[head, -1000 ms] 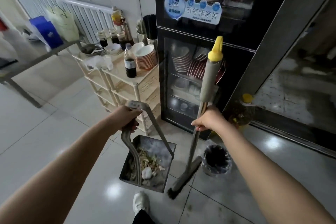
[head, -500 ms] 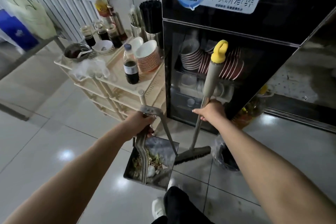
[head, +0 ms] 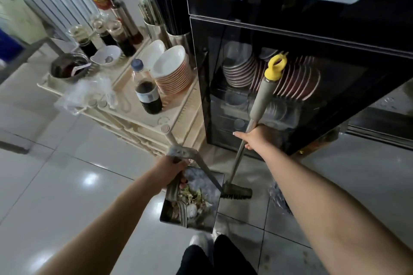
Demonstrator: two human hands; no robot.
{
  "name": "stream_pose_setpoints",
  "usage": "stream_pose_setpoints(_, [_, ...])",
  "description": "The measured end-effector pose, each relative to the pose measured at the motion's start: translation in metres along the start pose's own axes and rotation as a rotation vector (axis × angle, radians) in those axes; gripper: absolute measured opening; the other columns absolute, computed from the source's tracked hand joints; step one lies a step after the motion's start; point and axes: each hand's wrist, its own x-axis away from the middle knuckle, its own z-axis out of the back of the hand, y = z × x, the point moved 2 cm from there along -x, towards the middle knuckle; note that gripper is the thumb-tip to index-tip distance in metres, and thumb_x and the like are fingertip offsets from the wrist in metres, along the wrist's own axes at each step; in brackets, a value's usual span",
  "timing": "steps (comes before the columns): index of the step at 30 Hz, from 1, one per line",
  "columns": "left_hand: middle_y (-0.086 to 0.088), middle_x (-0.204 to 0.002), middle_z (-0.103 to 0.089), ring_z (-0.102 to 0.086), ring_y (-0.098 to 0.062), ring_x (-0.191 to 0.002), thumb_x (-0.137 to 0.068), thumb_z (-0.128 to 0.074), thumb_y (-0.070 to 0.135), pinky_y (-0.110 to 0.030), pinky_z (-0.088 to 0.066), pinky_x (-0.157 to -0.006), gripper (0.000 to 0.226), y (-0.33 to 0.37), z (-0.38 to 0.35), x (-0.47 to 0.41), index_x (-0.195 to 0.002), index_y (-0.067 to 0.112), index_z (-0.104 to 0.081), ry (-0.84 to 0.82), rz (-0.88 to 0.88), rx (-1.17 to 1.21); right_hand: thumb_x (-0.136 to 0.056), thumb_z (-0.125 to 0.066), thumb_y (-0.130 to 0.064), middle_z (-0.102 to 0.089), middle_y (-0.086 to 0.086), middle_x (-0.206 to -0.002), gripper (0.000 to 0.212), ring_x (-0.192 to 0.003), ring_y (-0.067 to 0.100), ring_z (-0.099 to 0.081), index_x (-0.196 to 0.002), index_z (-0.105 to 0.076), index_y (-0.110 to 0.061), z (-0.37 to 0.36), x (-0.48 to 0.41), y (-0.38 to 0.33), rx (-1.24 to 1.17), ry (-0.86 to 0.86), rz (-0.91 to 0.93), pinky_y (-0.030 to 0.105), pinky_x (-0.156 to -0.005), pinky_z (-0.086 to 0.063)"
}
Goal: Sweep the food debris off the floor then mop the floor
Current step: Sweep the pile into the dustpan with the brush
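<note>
floor point(head: 67, 185): sweep looks done, mopping not yet begun.
broom point(head: 259, 105): upright, head just beside dustpan, clear of the load.
dustpan point(head: 213, 212): carried roughly level so nothing spills.
right hand point(head: 257, 138): wrapped round broom shaft.
left hand point(head: 172, 168): gripping dustpan handle.
debris point(head: 190, 196): inside dustpan, probably bound for a bin.

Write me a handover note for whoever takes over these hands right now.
Left grip: holds the dustpan by its handle, food debris inside.
Right grip: holds the broom shaft, bristles beside the pan.
Done: debris swept into the pan.
Left: empty the pan, likely into the bin half hidden behind the right arm, then mop.
</note>
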Motion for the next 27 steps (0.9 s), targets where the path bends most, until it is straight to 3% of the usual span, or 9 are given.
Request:
stream_pose_setpoints(4, [-0.003,-0.056,-0.062,-0.061,-0.016,-0.049,-0.094,-0.052,0.020,-0.031,-0.055,-0.056,0.015,0.003,-0.002,-0.026,-0.084,0.009,-0.056,-0.030,-0.005,0.020,-0.068,-0.079,-0.046,-0.061,0.002,-0.060,0.042,-0.043,0.011,-0.058,-0.066,-0.052,-0.014,-0.013,-0.029,0.005,-0.004,-0.004,-0.048,0.014,-0.029,-0.041])
stream_pose_setpoints(7, [0.002,-0.047,-0.063,-0.061,-0.008,-0.039,-0.095,-0.051,0.020,-0.020,-0.049,-0.040,0.018,0.003,-0.011,-0.042,-0.080,0.011,-0.055,-0.057,0.016,-0.009,-0.068,-0.079,-0.047,-0.059,0.000,-0.054,0.042,-0.041,0.008,-0.057,-0.067,-0.056,-0.012,-0.024,-0.049,0.022,0.024,-0.022,-0.105,0.010,-0.026,-0.035])
stream_pose_setpoints(13, [0.001,-0.042,-0.060,-0.058,-0.010,-0.037,-0.096,-0.049,0.019,-0.021,-0.050,-0.041,0.019,0.010,-0.018,-0.070,-0.082,0.007,-0.056,-0.124,0.051,-0.010,-0.066,-0.083,-0.039,-0.057,-0.003,-0.049,0.040,-0.029,0.002,-0.052,-0.059,-0.052,-0.015,-0.044,-0.082,0.044,0.074,-0.034,-0.178,0.008,-0.025,-0.029])
stream_pose_setpoints(15, [0.000,-0.043,-0.060,-0.058,-0.013,-0.038,-0.096,-0.049,0.019,-0.025,-0.051,-0.047,0.020,0.011,-0.019,-0.076,-0.082,0.006,-0.055,-0.147,0.060,-0.003,-0.064,-0.084,-0.036,-0.058,-0.003,-0.052,0.039,-0.041,0.006,-0.058,-0.060,-0.051,-0.015,-0.050,-0.093,0.049,0.080,-0.021,-0.200,0.014,-0.032,-0.041])
stream_pose_setpoints(17, [0.000,-0.044,-0.060,-0.057,-0.014,-0.039,-0.095,-0.050,0.020,-0.028,-0.050,-0.053,0.020,0.011,-0.021,-0.085,-0.082,0.007,-0.056,-0.151,0.066,-0.011,-0.063,-0.085,-0.034,-0.059,-0.002,-0.059,0.038,-0.059,0.014,-0.064,-0.064,-0.052,-0.015,-0.058,-0.106,0.051,0.076,-0.027,-0.189,0.025,-0.054,-0.056])
stream_pose_setpoints(19, [0.000,-0.046,-0.060,-0.057,-0.014,-0.041,-0.095,-0.051,0.021,-0.026,-0.051,-0.052,0.019,0.011,-0.022,-0.092,-0.082,0.008,-0.056,-0.152,0.066,-0.034,-0.063,-0.085,-0.033,-0.057,-0.002,-0.060,0.037,-0.067,0.018,-0.064,-0.070,-0.055,-0.012,-0.063,-0.118,0.051,0.064,-0.026,-0.175,0.034,-0.068,-0.058])
stream_pose_setpoints(22, [-0.001,-0.051,-0.060,-0.057,-0.013,-0.043,-0.095,-0.050,0.021,-0.023,-0.049,-0.049,0.019,0.008,-0.025,-0.102,-0.082,0.009,-0.056,-0.169,0.055,-0.072,-0.062,-0.086,-0.035,-0.060,-0.001,-0.054,0.037,-0.050,0.015,-0.062,-0.063,-0.054,-0.017,-0.064,-0.133,0.047,0.006,0.023,-0.159,0.033,-0.058,-0.057])
stream_pose_setpoints(25, [0.002,-0.043,-0.059,-0.057,-0.010,-0.039,-0.095,-0.049,0.022,-0.018,-0.047,-0.043,0.020,0.006,-0.027,-0.112,-0.079,0.011,-0.056,-0.183,0.062,-0.101,-0.068,-0.083,-0.032,-0.059,-0.001,-0.053,0.035,-0.035,0.009,-0.058,-0.064,-0.053,-0.015,-0.063,-0.148,0.038,-0.009,0.044,-0.166,0.023,-0.041,-0.053])
stream_pose_setpoints(27, [0.003,-0.042,-0.059,-0.057,-0.009,-0.038,-0.095,-0.049,0.023,-0.017,-0.047,-0.042,0.019,0.005,-0.030,-0.114,-0.081,0.011,-0.056,-0.204,0.059,-0.109,-0.072,-0.080,-0.027,-0.060,0.002,-0.056,0.030,-0.026,0.003,-0.053,-0.073,-0.056,-0.011,-0.061,-0.152,0.032,0.007,0.038,-0.155,0.013,-0.028,-0.041])
